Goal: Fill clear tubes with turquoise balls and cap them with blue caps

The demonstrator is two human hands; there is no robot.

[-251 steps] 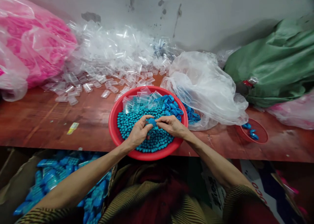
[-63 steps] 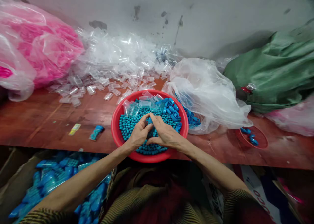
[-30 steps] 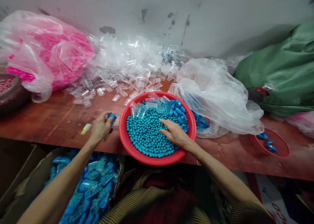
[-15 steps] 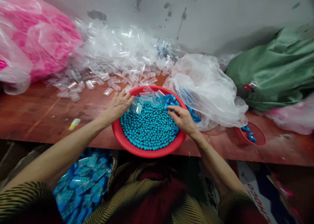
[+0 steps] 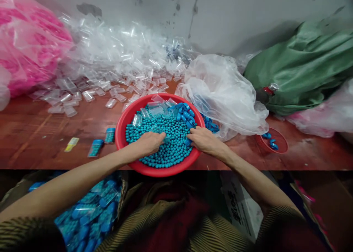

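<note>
A red basin [image 5: 120, 134] holds many small turquoise beads [image 5: 168, 154]. Clear plastic containers [image 5: 157, 111] and blue caps [image 5: 185, 114] lie on the beads at its far side. My left hand [image 5: 151, 142] is closed over the beads, fingers down, with a clear container edge showing beside its fingertips; what it grips is mostly hidden. At the basin's right rim, my right hand [image 5: 202, 138] has its fingers pinched together beside a blue cap [image 5: 188, 142] among the beads. Whatever those fingers hold is hidden.
Two bead-filled containers with blue caps [image 5: 95, 148] stand left of the basin. Loose clear containers [image 5: 110, 60] pile along the wall. A white plastic bag [image 5: 223, 93], a green sack [image 5: 298, 75] and a small red basket [image 5: 285, 147] are rightward. Filled containers [image 5: 85, 211] lie below the table edge.
My left hand has moved from the basin's far-left rim down into the beads and closed. My right hand has come nearer and closed. Two filled containers on the table now show.
</note>
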